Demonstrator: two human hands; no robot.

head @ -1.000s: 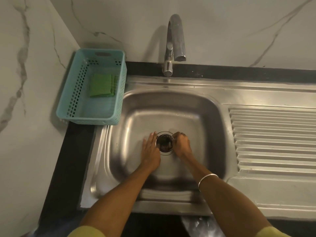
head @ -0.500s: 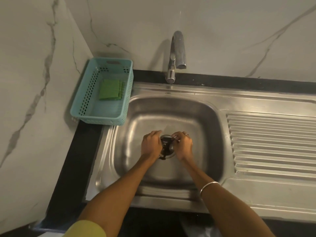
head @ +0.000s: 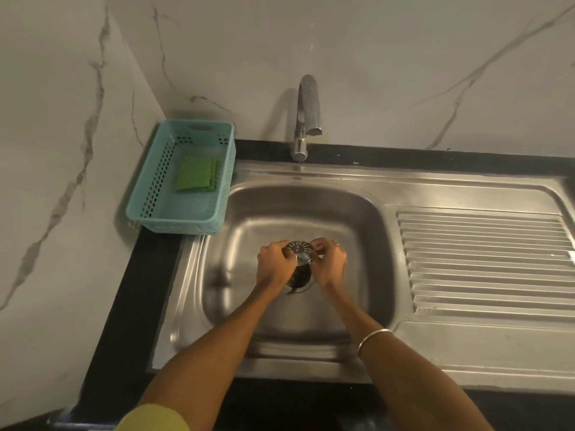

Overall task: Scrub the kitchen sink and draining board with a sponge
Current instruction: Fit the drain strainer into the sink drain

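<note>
Both my hands are down in the steel sink (head: pixel 357 213). My left hand (head: pixel 275 265) and my right hand (head: pixel 329 262) pinch the round metal drain strainer (head: pixel 299 247) from either side and hold it lifted a little above the open drain hole (head: pixel 298 279). The ridged draining board (head: pixel 485 262) lies to the right of the basin. A green scouring sponge (head: pixel 196 178) lies in the teal basket at the back left, away from both hands.
The teal perforated basket (head: pixel 161 188) stands on the black counter (head: pixel 124 290) left of the basin, against the marble wall. A chrome tap (head: pixel 306 119) rises behind the basin. A thin bangle sits on my right wrist.
My hands closed on the strainer at the drain and raised it out of the hole. The view tilted up and now takes in more of the wall.
</note>
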